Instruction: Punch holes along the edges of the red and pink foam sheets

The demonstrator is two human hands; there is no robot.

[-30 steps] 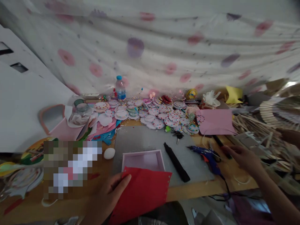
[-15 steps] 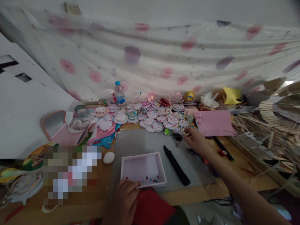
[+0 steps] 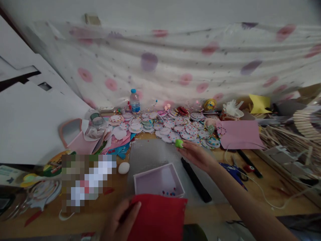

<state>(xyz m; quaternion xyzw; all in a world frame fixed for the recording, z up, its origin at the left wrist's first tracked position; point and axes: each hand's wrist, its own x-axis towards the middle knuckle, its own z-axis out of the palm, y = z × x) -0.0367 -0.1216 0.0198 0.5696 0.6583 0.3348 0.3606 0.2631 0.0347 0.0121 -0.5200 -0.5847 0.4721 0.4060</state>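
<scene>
At the bottom of the view, my left hand [image 3: 125, 216] pinches the edge of a red sheet or pouch [image 3: 160, 217], which overlaps the near rim of a shallow white tray [image 3: 182, 184]. Small red and blue beads [image 3: 169, 192] lie in the tray's near right corner. My right hand [image 3: 194, 154] reaches over the grey mat [image 3: 155, 150], its fingertips closed on a small bright green object [image 3: 179, 143]. Just beyond it spread many white discs with coloured dots [image 3: 190, 130].
A black bar [image 3: 197, 180] lies right of the tray, a white egg-shaped piece [image 3: 123, 168] left of it. Behind the discs stands a water bottle [image 3: 134, 102]. Pink paper [image 3: 239, 134], blue-handled scissors [image 3: 234, 172] and a cable are on the right.
My right hand has moved left and now grips the green object. My left hand has left the tray's edge and raised the red piece. The black item near my right hand is no longer visible.
</scene>
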